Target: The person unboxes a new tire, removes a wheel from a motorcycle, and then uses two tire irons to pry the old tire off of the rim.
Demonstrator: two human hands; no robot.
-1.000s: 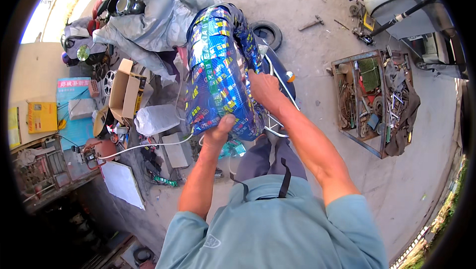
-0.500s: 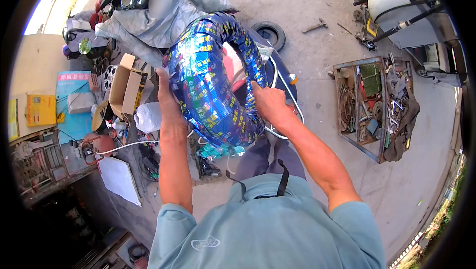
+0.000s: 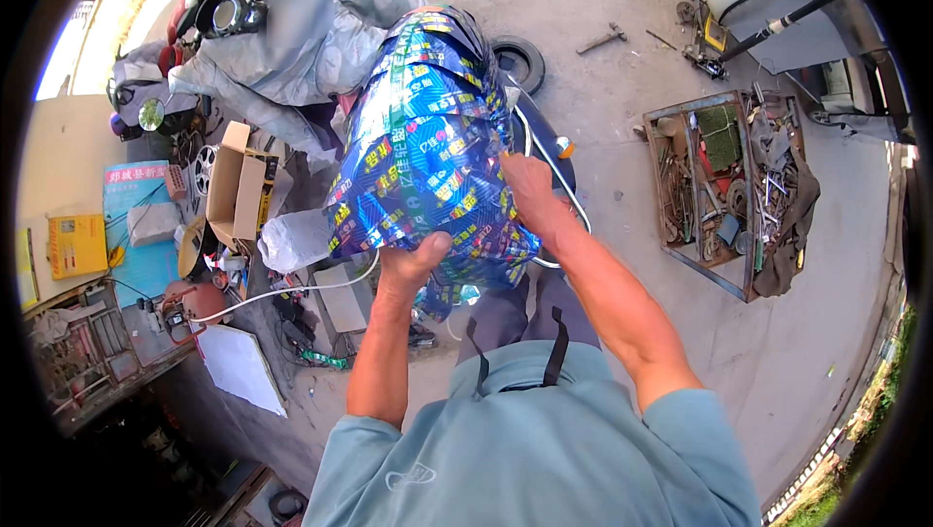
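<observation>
A tyre wrapped in shiny blue printed plastic point(image 3: 428, 138) is held up in front of me, its broad face toward me and its centre hole out of sight. At its near lower edge, my left hand point(image 3: 413, 260) grips the wrapping, thumb on top and fingers hidden beneath. My right hand point(image 3: 530, 187) is closed on the wrapped tyre's right side, the fingertips partly out of view. Behind the tyre shows part of a dark blue vehicle body with an orange lamp point(image 3: 565, 147).
A bare black tyre point(image 3: 517, 62) and a hammer point(image 3: 603, 38) lie on the ground beyond. At right stands a metal tool crate point(image 3: 698, 264). An open cardboard box point(image 3: 229, 182) and a covered motorcycle point(image 3: 292, 51) occupy the left. A white hose point(image 3: 292, 289) crosses the lower left.
The wrapped tyre has turned so that its hole no longer shows. My left hand has shifted from its left side to the near lower edge; my right hand stays at the right side.
</observation>
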